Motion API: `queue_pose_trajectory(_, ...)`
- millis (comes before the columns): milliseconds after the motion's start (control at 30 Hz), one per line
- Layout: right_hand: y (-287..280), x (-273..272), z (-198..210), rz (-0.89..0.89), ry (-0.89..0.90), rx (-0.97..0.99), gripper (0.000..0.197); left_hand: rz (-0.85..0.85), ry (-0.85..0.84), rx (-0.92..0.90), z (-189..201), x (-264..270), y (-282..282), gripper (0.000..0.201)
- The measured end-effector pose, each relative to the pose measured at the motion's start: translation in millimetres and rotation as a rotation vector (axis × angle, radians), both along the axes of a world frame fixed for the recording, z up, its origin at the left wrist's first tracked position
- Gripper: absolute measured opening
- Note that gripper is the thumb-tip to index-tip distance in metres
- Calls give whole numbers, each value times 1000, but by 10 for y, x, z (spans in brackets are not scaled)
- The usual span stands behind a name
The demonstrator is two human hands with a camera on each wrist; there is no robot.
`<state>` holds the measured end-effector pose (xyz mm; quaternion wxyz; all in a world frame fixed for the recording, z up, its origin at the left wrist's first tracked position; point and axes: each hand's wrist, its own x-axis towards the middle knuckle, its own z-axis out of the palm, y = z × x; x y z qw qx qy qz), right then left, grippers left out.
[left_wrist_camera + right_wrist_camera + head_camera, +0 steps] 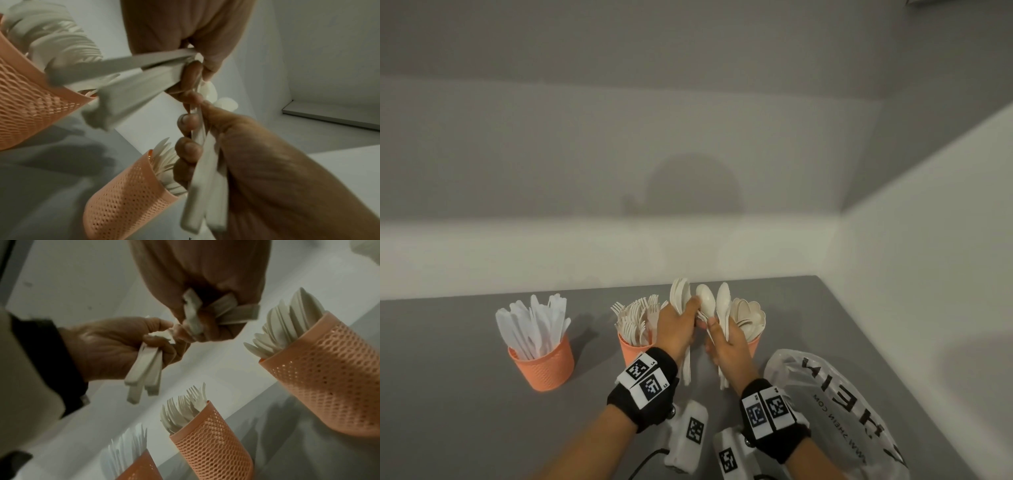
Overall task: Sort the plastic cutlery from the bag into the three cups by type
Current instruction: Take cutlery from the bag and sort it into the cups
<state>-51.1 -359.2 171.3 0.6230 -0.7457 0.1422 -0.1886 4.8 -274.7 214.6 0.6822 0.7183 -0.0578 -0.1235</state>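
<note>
Three orange mesh cups stand in a row on the grey table [448,394]: the knife cup [543,366] on the left, the fork cup [631,351] in the middle, the spoon cup [755,344] on the right. Just in front of the fork and spoon cups, my left hand [681,323] grips a bundle of white spoons [679,294], bowls up. My right hand [724,341] grips more spoons [722,298] beside it, fingertips touching the left hand. In the right wrist view the spoon handles [144,369] hang below the left hand [107,345].
A clear plastic bag [835,411] with black lettering lies flat on the table at the right, by my right wrist. White walls close the table off behind the cups and along the right side. Bare grey table extends to the left of the knife cup.
</note>
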Motion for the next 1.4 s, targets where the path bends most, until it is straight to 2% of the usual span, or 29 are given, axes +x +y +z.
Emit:
queue_pose_trajectory(67, -11, 5, -25, -27, 10, -110, 39, 38, -10, -13, -4, 2, 0, 32)
queue_pose_trajectory(200, -32, -17, 4, -92, 9, -347, 25, 118, -22, -103, 4, 80, 36, 26)
queue_pose_trajectory(267, -48, -25, 14, -130, -9, -439, 32, 158, 10, -192, 29, 150, 70, 24)
queue_pose_trajectory(367, -96, -8, -12, -192, -20, -530, 55, 161, 75, -284, 85, 240, 129, 14)
queue_pose_trajectory(467, -138, 15, -4, -212, -43, -599, 50, 59, 109, -263, 120, 256, 195, 18)
queue_pose_trajectory(600, -135, 58, 82, -14, -23, -478, 32, -145, 142, -224, 131, 194, 209, 31)
queue_pose_trajectory(700, -116, 63, 170, 200, 22, -180, 22, -219, 163, -206, 155, 203, 222, 39)
queue_pose_trajectory(767, -133, 57, 238, 293, 100, 53, 25, -277, 140, -148, 205, 217, 245, 42)
queue_pose_trajectory(833, -159, 60, 326, 365, 173, 196, 31, -322, 108, -70, 278, 225, 255, 42)
queue_pose_trajectory(1067, -272, 218, 482, 475, 236, 201, 25, -397, -3, 19, 511, 282, 82, 32)
queue_pose_trajectory(1167, -350, 292, 575, 304, 170, 195, 26, -355, -56, -53, 587, 327, 31, 28)
queue_pose_trajectory(1267, -489, 336, 661, -48, 19, 222, 40, -122, -99, -252, 662, 476, 96, 16)
queue_pose_trajectory(1333, -603, 367, 693, -214, -86, 317, 42, 61, -103, -370, 701, 589, 191, 22)
queue_pose_trajectory(1400, -667, 408, 688, -307, -127, 354, 41, 190, -100, -451, 706, 664, 296, 33)
